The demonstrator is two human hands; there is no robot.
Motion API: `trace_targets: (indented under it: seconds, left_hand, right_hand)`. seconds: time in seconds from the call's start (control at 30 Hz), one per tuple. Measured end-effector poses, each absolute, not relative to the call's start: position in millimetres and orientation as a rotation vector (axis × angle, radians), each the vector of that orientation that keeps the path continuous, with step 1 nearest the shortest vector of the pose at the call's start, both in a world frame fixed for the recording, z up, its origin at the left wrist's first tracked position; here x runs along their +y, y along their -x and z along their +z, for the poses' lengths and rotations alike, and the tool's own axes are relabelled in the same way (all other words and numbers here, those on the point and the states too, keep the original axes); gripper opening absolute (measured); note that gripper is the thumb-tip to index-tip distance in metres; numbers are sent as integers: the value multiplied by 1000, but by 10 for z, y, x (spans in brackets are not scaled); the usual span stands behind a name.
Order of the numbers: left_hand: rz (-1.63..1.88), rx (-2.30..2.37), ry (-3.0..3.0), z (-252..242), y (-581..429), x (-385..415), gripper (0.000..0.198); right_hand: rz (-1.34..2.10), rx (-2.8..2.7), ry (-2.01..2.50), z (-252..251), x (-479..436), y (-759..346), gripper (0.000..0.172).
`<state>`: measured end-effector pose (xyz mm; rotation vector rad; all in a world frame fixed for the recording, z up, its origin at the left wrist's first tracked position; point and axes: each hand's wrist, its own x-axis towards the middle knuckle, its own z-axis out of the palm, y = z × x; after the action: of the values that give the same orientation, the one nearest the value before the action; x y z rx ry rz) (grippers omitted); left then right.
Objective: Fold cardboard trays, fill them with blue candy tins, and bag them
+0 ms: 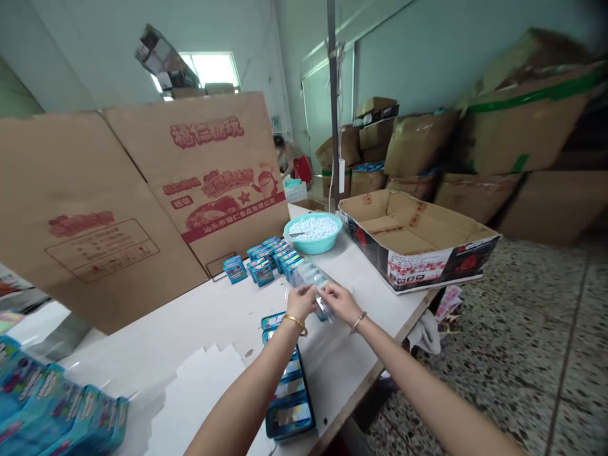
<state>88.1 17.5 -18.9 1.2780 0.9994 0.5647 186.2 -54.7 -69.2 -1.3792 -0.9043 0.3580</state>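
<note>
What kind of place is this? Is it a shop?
Probably not a shop: it looks like a small packing workshop or storeroom. Cardboard cartons are piled along the wall, and rows of little blue boxes sit on a white worktable.

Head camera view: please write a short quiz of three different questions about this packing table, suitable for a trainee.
1. True or false: both hands hold the clear plastic packaging above the white table.
2. What fills the turquoise bowl? A) white pellets B) blue cards C) water
3. Fill in: the open carton tray lies on the table's ____ side, seen from the person.

Key
1. True: the left hand and right hand grip the clear plastic packaging over the white table.
2. A: the turquoise bowl holds white pellets.
3. Right: the open carton tray sits past the blue packs.
</note>
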Motion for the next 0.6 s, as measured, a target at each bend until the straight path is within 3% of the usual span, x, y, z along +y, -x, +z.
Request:
trace_targets:
  seconds: [0.07, 0.3, 0.6]
  left_hand:
    - [564, 994, -1349, -169, -915, 182, 23]
    - [732, 877, -1485, -175, -915, 182, 39]
    - [562, 635, -1566, -77, -773, 123, 42]
  right_hand:
    - [320, -871, 1383, -684, -609, -1876, 50]
    - [279, -962, 1312, -629, -608, -1722, 43]
    - [571, -762, 1085, -583, -834, -1704, 49]
